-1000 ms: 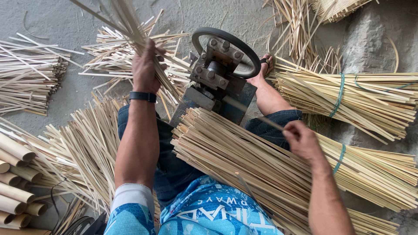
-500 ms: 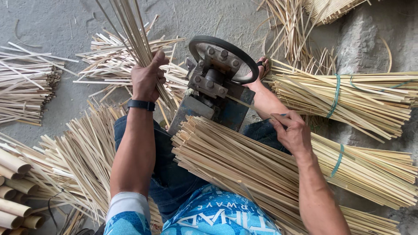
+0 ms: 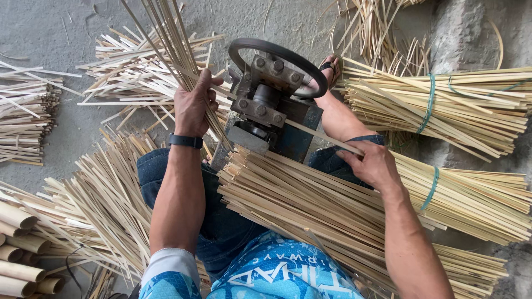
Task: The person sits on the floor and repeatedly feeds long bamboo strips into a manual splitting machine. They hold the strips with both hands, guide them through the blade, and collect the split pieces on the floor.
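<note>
My left hand (image 3: 194, 105) grips a bunch of thin bamboo strips (image 3: 166, 39) that fan upward to the left of a metal splitting machine (image 3: 266, 111) with a black wheel (image 3: 274, 55). My right hand (image 3: 371, 163) pinches one bamboo strip (image 3: 321, 135) whose tip points into the machine's side. A thick pile of bamboo strips (image 3: 310, 205) lies across my lap, under the right hand. I wear a black wristband (image 3: 185, 141) on the left wrist.
Tied bundles of bamboo strips (image 3: 443, 105) lie at the right, bound with green bands (image 3: 426, 105). Loose split strips (image 3: 105, 194) spread over the concrete floor at left. Bamboo tubes (image 3: 19, 249) lie at the lower left. My sandalled foot (image 3: 331, 69) rests behind the machine.
My right hand has moved up and left, bringing a single strip toward the machine. My left hand stays on the bunch of strips, which now stands more upright.
</note>
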A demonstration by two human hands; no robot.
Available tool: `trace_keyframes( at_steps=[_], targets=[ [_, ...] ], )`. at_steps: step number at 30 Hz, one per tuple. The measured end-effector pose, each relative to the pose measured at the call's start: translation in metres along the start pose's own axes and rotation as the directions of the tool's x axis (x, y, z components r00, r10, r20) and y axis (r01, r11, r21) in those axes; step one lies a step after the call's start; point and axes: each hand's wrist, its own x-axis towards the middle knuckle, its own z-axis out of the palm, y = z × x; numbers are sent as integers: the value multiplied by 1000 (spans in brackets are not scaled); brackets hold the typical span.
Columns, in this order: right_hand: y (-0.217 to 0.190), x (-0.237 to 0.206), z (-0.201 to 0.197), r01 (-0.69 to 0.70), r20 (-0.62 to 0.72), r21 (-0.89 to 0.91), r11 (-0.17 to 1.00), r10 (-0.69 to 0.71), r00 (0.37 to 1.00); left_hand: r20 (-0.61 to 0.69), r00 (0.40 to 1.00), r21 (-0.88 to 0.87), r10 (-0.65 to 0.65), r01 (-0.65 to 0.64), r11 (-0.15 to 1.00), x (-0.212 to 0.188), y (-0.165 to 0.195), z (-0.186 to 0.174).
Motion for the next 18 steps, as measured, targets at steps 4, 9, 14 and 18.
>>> trace_keyframes(
  at_steps=[4, 9, 14, 18],
  targets=[
    [5, -13, 13, 265, 150, -8, 964, -261, 954, 22, 999, -53, 23, -22, 998, 3, -3, -5],
    [17, -25, 22, 106, 128, 119, 987, -121, 984, 36, 999, -118, 41, -36, 992, 4, -5, -10],
    [27, -26, 26, 305, 63, 81, 949, -310, 949, 20, 995, -140, 100, -96, 985, 6, 2, -17],
    [36, -32, 23, 116, 54, 201, 973, -129, 990, -84, 987, -148, 135, -146, 978, 8, 6, -24]
  ],
)
